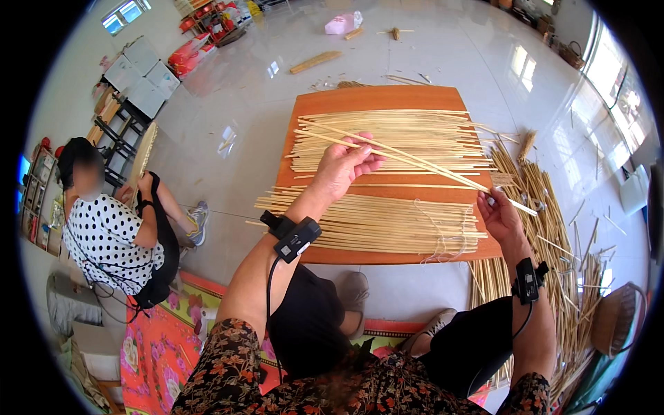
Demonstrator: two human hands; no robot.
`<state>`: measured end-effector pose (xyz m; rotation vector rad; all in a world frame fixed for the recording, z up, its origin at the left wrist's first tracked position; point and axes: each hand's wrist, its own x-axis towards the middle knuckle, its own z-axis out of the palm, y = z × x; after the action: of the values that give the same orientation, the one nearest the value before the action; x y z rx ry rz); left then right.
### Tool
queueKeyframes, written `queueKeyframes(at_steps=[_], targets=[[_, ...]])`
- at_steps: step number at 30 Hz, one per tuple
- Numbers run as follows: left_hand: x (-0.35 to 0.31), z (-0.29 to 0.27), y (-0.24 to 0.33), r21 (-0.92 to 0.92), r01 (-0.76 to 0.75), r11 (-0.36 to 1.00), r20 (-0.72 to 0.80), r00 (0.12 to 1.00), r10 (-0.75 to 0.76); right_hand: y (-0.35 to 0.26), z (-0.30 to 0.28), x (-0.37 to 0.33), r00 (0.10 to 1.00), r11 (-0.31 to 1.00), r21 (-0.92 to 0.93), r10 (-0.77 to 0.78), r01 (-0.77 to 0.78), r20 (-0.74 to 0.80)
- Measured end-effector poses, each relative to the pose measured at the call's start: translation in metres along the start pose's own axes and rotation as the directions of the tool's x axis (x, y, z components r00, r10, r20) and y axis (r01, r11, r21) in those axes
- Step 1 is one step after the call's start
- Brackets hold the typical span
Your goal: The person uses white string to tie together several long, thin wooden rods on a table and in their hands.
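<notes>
Two or so long pale-yellow stalks (pixel 429 166) slant over the low table, and both my hands hold them. My left hand (pixel 339 169) pinches them toward their far left end, fingers bent round them. Around their near right end, my right hand (pixel 499 216) is closed. Beneath lies a far row of similar stalks (pixel 415 124), laid side by side on the orange-brown table (pixel 332 99). A nearer row (pixel 366 225) lies along the front edge, with loose white thread (pixel 443 238) across its right part.
Right of the table, a large heap of stalks (pixel 546 200) spreads over the floor beside a woven basket (pixel 618 318). At left a seated person (pixel 114 228) holds a flat curved woven piece (pixel 144 153). A flowered red mat (pixel 155 353) lies near my feet.
</notes>
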<state>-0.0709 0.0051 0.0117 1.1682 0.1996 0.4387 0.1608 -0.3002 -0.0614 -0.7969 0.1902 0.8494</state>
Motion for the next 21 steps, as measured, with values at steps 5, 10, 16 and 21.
queueKeyframes(at_steps=[5, 10, 16, 21], targets=[[-0.002, -0.003, 0.003, -0.024, 0.013, 1.0, -0.015, 1.0, -0.013, 0.002, 0.003, 0.003, 0.998, 0.999, -0.005, 0.033, -0.032, 0.047], [-0.002, 0.004, 0.008, 0.02, 0.036, 0.999, -0.03, 0.999, -0.036, 0.0, 0.008, -0.002, 1.0, 0.999, -0.045, 0.009, -0.008, 0.019], [0.002, 0.001, 0.006, -0.013, -0.001, 1.0, -0.034, 0.999, 0.001, 0.002, 0.012, -0.002, 0.998, 0.998, -0.064, -0.018, 0.021, 0.054], [0.004, -0.006, 0.001, -0.089, 0.018, 0.996, -0.06, 0.998, -0.023, 0.005, 0.013, -0.001, 0.992, 0.997, -0.031, -0.068, 0.071, 0.108]])
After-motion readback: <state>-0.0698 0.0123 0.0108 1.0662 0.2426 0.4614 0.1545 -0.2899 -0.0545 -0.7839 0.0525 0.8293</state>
